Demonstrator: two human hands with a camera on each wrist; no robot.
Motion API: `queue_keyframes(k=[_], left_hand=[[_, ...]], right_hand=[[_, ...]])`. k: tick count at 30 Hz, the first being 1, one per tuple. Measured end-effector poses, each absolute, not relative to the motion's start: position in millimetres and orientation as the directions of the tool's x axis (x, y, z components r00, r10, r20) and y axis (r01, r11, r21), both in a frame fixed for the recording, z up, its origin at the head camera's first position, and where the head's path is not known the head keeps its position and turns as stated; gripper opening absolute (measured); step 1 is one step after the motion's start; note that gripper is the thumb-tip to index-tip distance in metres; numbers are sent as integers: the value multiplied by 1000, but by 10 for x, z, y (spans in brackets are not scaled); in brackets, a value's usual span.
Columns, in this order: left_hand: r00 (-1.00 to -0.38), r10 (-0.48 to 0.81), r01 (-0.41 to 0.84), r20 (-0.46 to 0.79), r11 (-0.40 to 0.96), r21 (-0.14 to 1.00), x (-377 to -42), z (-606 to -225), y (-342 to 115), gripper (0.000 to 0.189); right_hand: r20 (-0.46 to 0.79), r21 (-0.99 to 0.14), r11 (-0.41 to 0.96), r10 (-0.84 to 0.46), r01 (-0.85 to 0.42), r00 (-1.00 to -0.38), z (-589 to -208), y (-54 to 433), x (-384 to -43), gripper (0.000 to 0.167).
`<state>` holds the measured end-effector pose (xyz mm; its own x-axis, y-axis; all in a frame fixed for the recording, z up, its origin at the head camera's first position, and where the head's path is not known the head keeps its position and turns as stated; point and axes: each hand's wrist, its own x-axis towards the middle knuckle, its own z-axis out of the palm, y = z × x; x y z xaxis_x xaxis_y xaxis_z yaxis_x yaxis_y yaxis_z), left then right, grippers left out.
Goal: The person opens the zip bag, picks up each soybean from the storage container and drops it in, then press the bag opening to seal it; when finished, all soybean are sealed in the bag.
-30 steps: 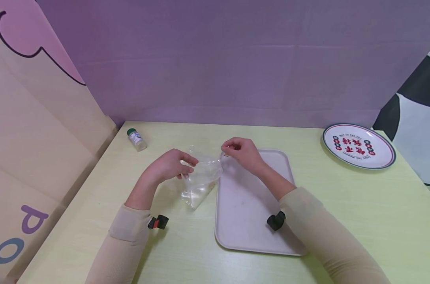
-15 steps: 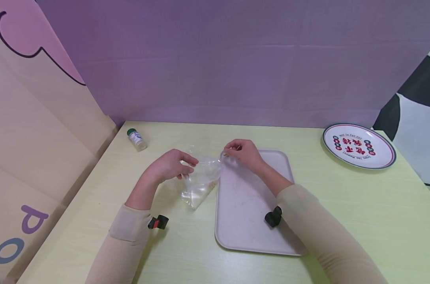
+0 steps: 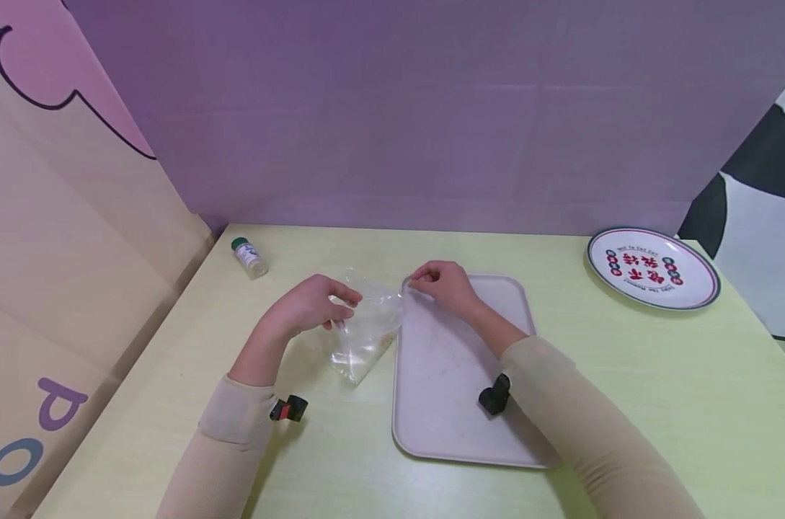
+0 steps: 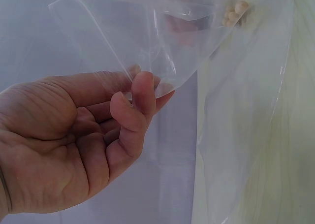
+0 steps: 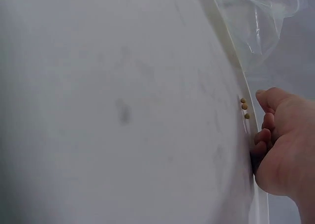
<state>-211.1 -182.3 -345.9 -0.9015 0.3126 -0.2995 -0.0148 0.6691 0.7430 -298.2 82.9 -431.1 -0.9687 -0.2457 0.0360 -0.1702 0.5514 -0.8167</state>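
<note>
My left hand pinches the upper part of a clear plastic bag, which hangs beside the tray's left edge. In the left wrist view, several small pale round beans lie together inside the bag. My right hand is at the far left corner of the pale tray, fingers curled and thumb near the index finger. In the right wrist view, small yellowish soybeans sit along the inside of the tray rim, close to that hand. Whether its fingertips hold a bean is hidden.
A small jar with a green lid lies at the table's back left. An oval plate with red lettering rests at the back right. A purple cloth hangs behind the table.
My right hand has moved slightly right and toward me, from beside the bag's mouth to the tray corner. The left hand and the bag have stayed nearly still.
</note>
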Motion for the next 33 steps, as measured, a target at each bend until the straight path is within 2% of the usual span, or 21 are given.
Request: queue_keyframes(k=[33], left_hand=[[-902, 322, -6, -287, 657, 753, -2101, -3470, -1828, 34]], right_hand=[[104, -668, 678, -323, -307, -941, -4399, 846, -3047, 11]])
